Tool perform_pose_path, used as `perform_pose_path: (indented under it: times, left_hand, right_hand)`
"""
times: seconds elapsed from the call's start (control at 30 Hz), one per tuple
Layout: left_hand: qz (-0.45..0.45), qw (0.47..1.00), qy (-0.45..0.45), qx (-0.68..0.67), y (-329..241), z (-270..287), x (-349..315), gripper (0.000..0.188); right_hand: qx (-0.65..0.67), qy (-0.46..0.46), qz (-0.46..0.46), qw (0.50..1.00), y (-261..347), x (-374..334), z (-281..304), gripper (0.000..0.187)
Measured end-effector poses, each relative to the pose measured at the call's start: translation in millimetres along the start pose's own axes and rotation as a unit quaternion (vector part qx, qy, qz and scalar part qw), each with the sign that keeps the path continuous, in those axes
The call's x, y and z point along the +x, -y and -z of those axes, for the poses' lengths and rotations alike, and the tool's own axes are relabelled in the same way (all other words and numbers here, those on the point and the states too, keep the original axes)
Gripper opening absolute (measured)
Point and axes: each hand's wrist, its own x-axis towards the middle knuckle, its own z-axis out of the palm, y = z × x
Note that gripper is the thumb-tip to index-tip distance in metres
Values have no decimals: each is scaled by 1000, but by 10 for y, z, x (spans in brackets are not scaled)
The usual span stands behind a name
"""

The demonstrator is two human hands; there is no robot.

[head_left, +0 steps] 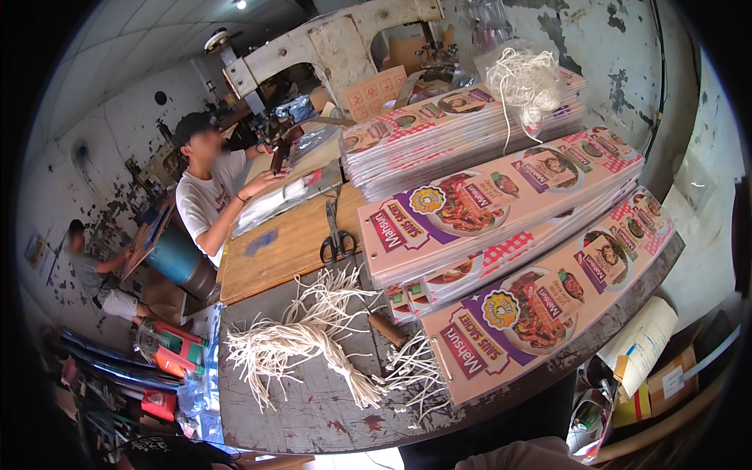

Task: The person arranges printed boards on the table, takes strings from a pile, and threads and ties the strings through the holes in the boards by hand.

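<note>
Neither of my hands shows; a bit of brownish cloth (521, 456) is at the lower edge. On the dark worn table (258, 427) lies a loose bundle of cut white cords (290, 345). Beside it sits a wooden-handled tool (386, 329), its tip hidden, and a smaller bunch of cords (415, 368). To the right are stacks of long printed cardboard panels; the nearest panel (540, 305) overlaps the table's front edge. A second stack (501, 200) lies behind it. Black-handled scissors (338, 239) rest on a wooden board (290, 243).
A plastic bag of white cord (525, 82) tops the rear stack (462, 133). Across the table a co-worker (210, 184) works at a large machine (337, 43). Another person (98, 266) stands far left. A paper roll (642, 337) and boxes (666, 384) are at right.
</note>
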Motion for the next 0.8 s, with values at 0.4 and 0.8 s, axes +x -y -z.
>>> perform_pose_path:
  times: [0.4, 0.8]
  left_hand:
    - [5, 1000, -5, -2, 126, -15, 90, 27]
    - [3, 1000, -14, -7, 101, -53, 63, 28]
  right_hand:
    - [134, 43, 26, 990, -74, -42, -49, 37]
    - [466, 122, -263, 836, -343, -221, 332, 40]
